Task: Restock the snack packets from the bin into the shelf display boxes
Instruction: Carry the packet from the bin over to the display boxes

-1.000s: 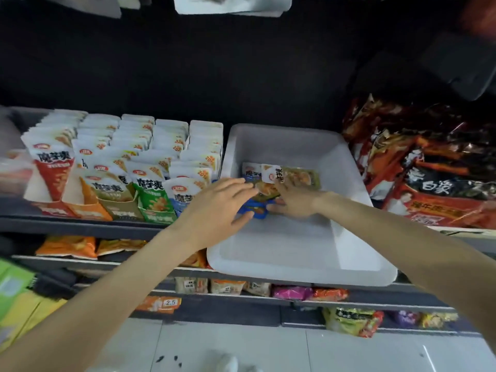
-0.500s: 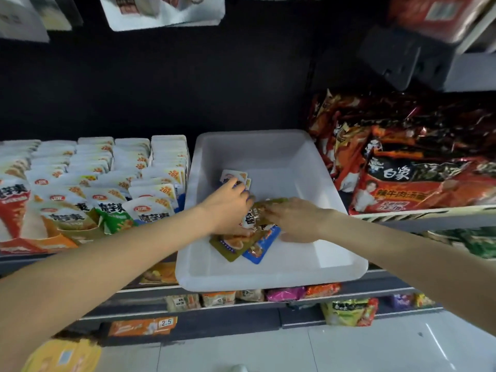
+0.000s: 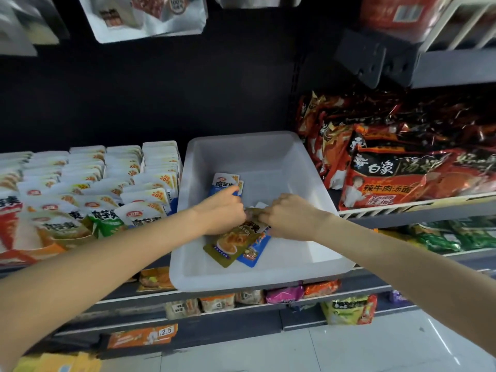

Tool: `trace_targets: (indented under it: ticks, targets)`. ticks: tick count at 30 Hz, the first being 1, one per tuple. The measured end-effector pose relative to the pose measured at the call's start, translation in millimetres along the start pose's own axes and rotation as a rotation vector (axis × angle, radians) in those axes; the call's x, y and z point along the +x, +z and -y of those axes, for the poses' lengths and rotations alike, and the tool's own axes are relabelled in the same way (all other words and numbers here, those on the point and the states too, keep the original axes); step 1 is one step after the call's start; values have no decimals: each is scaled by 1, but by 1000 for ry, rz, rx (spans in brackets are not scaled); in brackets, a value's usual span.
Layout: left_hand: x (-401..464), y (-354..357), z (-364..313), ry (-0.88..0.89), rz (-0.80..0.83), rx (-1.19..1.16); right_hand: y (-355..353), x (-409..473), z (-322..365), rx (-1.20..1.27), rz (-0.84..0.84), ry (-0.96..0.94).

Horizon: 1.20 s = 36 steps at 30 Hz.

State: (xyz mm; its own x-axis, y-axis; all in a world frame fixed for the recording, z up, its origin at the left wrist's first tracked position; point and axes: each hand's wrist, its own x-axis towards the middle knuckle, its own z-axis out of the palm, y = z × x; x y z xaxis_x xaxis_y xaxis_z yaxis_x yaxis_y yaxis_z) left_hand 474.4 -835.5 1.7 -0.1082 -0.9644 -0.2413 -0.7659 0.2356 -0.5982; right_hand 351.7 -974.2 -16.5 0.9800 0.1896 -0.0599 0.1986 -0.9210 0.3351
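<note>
A white plastic bin (image 3: 268,277) rests on the shelf edge at the centre. Inside it, an olive-gold snack packet (image 3: 228,245) overlaps a blue packet (image 3: 255,251), and another blue-and-white packet (image 3: 224,182) lies further back. My left hand (image 3: 222,213) and my right hand (image 3: 290,218) meet over the packets, fingers curled, both pinching the top of the olive-gold packet. Left of the bin, display boxes (image 3: 80,189) hold rows of upright white snack packets.
Large red noodle bags (image 3: 402,170) fill the wire shelf to the right. Lower shelves carry more packets (image 3: 284,294) and a price tag (image 3: 165,331). White pouches (image 3: 145,17) hang above. Pale floor tiles lie below.
The view has shifted slightly, so the bin sits more central. Both hands have closed together on the packets at the bin's middle, and the olive-gold packet is lifted a little at its top.
</note>
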Motion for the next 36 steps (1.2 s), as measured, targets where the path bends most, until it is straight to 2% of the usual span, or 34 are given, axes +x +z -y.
trace_targets:
  ticks: [3, 5, 7, 10, 13, 15, 17, 18, 19, 20, 23, 27, 29, 31, 33, 35, 36]
  targets:
    - [-18, -1, 7, -145, -537, -46, -20, -8, -9, 180, -318, 237]
    - [-36, -10, 15, -227, -809, -79, -41, -16, -16, 517, -434, 360]
    - [-51, -24, 23, -253, -935, -101, -60, -21, -22, 906, -455, 410]
    - [-63, -33, 26, -327, -1062, -105, -81, -17, -19, 1403, -252, 386]
    - [-74, -40, 23, -471, -1146, -180, -95, -10, -10, 1542, -347, 360]
    - [-83, -45, 14, -677, -1198, -526, -107, -6, -4, 1582, -479, 347]
    - [-102, -59, 3, -868, -1174, -1145, -119, 1, 2, 1597, -591, 319]
    - [-111, -63, -1, -894, -1107, -1432, -126, 6, 6, 1605, -624, 292]
    - [-120, -64, -3, -906, -1020, -1637, -133, 11, 12, 1611, -640, 265]
    - [-130, -62, -5, -907, -942, -1675, -139, 17, 18, 1620, -643, 246]
    - [-164, -52, -7, -917, -871, -1476, -157, 36, 37, 1623, -613, 230]
    - [-221, -23, -11, -877, -805, -1447, -178, 69, 69, 1308, -399, 121]
    - [-252, -4, -11, -917, -827, -1428, -183, 91, 91, 1242, -341, 82]
    - [-282, 22, -11, -1034, -929, -1411, -186, 114, 116, 1172, -404, 99]
    - [-308, 53, -7, -1169, -994, -1293, -184, 136, 136, 1076, -525, 157]
    - [-327, 86, 1, -1195, -879, -1213, -181, 155, 150, 988, -603, 221]
    - [-331, 98, 6, -1133, -773, -1196, -179, 162, 156, 931, -631, 250]
